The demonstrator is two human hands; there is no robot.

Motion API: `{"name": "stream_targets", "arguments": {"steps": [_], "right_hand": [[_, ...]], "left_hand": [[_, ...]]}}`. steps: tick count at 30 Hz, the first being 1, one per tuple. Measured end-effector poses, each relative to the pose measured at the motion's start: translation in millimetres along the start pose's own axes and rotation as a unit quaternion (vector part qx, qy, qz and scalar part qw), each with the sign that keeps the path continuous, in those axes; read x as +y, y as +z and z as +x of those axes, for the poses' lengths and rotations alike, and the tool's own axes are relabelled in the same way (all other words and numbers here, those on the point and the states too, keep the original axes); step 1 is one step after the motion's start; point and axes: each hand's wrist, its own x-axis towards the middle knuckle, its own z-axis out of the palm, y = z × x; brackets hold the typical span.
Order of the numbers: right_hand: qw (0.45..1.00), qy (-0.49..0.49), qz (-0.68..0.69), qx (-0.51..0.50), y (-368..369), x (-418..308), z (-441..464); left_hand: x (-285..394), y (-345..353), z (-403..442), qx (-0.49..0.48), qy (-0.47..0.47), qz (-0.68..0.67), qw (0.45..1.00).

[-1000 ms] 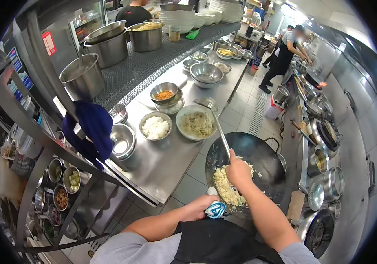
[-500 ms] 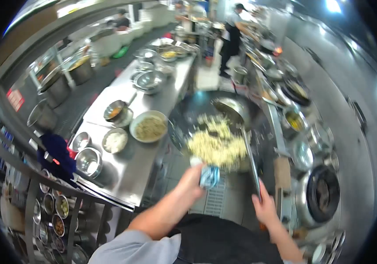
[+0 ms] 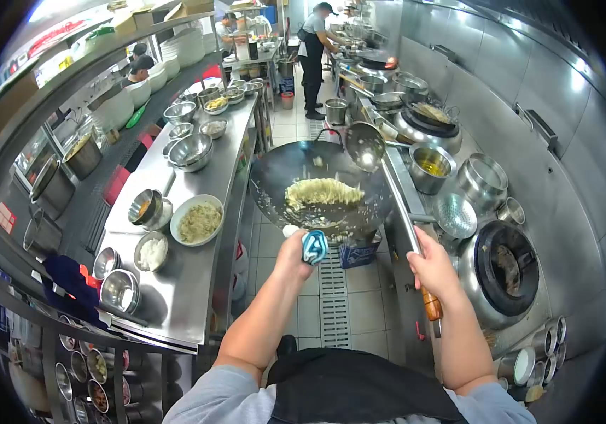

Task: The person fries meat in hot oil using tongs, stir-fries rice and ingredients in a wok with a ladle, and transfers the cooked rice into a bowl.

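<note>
My left hand (image 3: 294, 256) is closed round a rolled blue and white cloth (image 3: 314, 247) at the near rim of a large black wok (image 3: 275, 169). The wok's grip is hidden under hand and cloth. Pale yellow food (image 3: 324, 192) lies bunched in the wok, with loose bits around it. In my right hand (image 3: 432, 265) is a long-handled ladle (image 3: 365, 147), held by its shaft just above the wooden end. The ladle's bowl is over the wok's far right rim.
On the left, a steel counter (image 3: 186, 283) bears a bowl of greenish food (image 3: 200, 220) and a bowl of white food (image 3: 152, 253). Stoves, pots and a strainer (image 3: 455, 215) line the right. A co-worker (image 3: 312, 60) stands farther up the aisle.
The wok has moved away from the counter's near end and up in front of me. The food has gathered into a heap, and the ladle has swung from the counter side to the right.
</note>
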Motion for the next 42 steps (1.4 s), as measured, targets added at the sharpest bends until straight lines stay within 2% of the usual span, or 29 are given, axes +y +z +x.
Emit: {"name": "stream_targets", "arguments": {"steps": [1, 3, 4, 5, 7, 8, 10, 11, 12, 13, 14, 15, 17, 20, 21, 23, 25, 27, 29, 31, 35, 37, 40, 42], "right_hand": [[1.000, 0.006, 0.014, 0.002, -1, 8, 2], [0.998, 0.022, 0.006, 0.050, 6, 34, 10], [0.994, 0.015, -0.063, 0.084, 19, 50, 12], [0.969, 0.011, -0.216, 0.119, 32, 101, 30], [0.991, 0.108, -0.076, 0.009, 67, 76, 9], [0.983, 0.152, 0.050, -0.093, 79, 65, -6], [0.913, 0.271, 0.259, -0.163, 84, 28, -32], [0.866, 0.317, 0.340, -0.185, 82, 20, -37], [0.847, 0.351, 0.353, -0.188, 78, -4, -42], [0.807, 0.392, 0.372, -0.236, 70, 6, -40], [0.794, 0.421, 0.364, -0.247, 67, 4, -39], [0.779, 0.450, 0.355, -0.257, 67, 4, -41], [0.776, 0.441, 0.374, -0.252, 80, 10, -32], [0.811, 0.394, 0.330, -0.280, 98, -6, -17], [0.810, 0.397, 0.324, -0.287, 106, -14, -8], [0.836, 0.304, 0.279, -0.362, 123, -36, 11], [0.864, 0.243, 0.223, -0.381, 150, -51, 37], [0.898, 0.179, 0.165, -0.366, 188, -70, 55], [0.912, 0.071, 0.108, -0.390, 239, -58, 83], [0.931, 0.010, 0.028, -0.364, 286, -42, 98], [0.922, 0.039, -0.065, -0.380, 333, -25, 134], [0.937, -0.007, -0.039, -0.348, 343, -16, 130], [0.921, -0.124, -0.251, -0.270, 342, -30, 110], [0.909, -0.183, -0.286, -0.244, 343, -15, 119]], "left_hand": [[-3, 5, -5, 0.032, 0.016, 0.015, 0.999], [-31, -34, 2, 0.010, 0.090, 0.154, 0.984], [-47, -37, -14, -0.001, 0.162, 0.208, 0.965], [-63, -37, -30, -0.014, 0.232, 0.257, 0.938], [-85, -59, -26, -0.036, 0.247, 0.280, 0.927], [-77, -58, -20, -0.003, 0.208, 0.294, 0.933], [-60, -57, -9, 0.057, 0.125, 0.317, 0.938], [-34, -43, -26, 0.052, 0.021, 0.254, 0.966], [-31, -59, -12, 0.055, -0.038, 0.189, 0.980], [-32, -72, -12, 0.057, -0.061, 0.123, 0.989], [-32, -83, -15, 0.063, -0.084, 0.058, 0.993], [-34, -98, -22, 0.074, -0.102, 0.040, 0.991], [-39, -122, -50, 0.090, -0.128, 0.050, 0.986], [-46, -150, -81, 0.090, -0.141, 0.063, 0.984], [-49, -155, -88, 0.120, -0.122, 0.041, 0.984], [-36, -147, -112, 0.154, -0.097, 0.013, 0.983], [-23, -145, -133, 0.144, -0.087, 0.077, 0.983], [-14, -146, -142, 0.144, -0.077, 0.105, 0.981], [-3, -137, -151, 0.136, -0.065, 0.117, 0.982], [-4, -143, -146, 0.133, -0.066, 0.110, 0.983], [1, -144, -142, 0.089, -0.054, 0.047, 0.993], [-1, -146, -139, 0.101, -0.060, 0.039, 0.992], [6, -144, -139, 0.097, -0.071, 0.045, 0.992], [0, -153, -129, 0.079, -0.072, 0.038, 0.994]]}}
